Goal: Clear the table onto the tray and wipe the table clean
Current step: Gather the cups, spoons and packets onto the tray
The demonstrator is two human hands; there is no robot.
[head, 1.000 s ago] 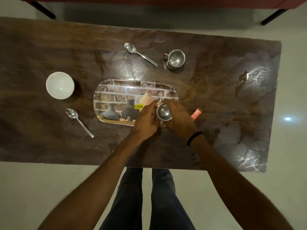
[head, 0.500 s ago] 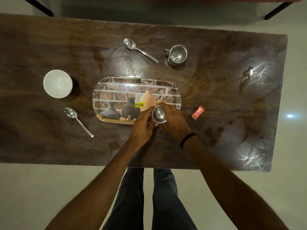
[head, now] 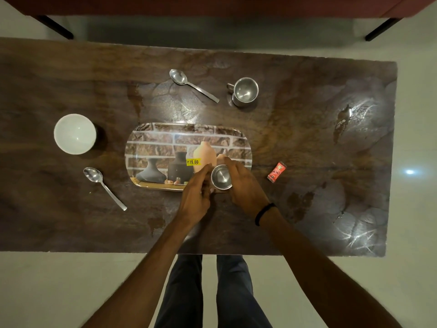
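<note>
A printed tray (head: 165,138) with a brick-wall picture lies at the middle of the dark marble table (head: 295,129). Over its near right corner a small steel cup (head: 221,177) is held upright between both hands. My left hand (head: 195,195) touches its left side and my right hand (head: 243,185) wraps its right side. A second steel cup with a handle (head: 243,91) stands beyond the tray. One spoon (head: 191,84) lies at the back, another spoon (head: 102,185) at the near left. A white bowl (head: 75,133) sits to the left, a red sachet (head: 276,172) to the right.
Wet spill patches (head: 341,124) glisten on the right part of the table, with more near the front right corner (head: 354,235). Brown stains (head: 136,98) mark the top. A red sofa edge (head: 212,5) with black legs lies beyond the table. My legs stand at the near edge.
Both hands have carried the small steel cup a little to the left and farther onto the tray's near right corner. The other things have stayed in place.
</note>
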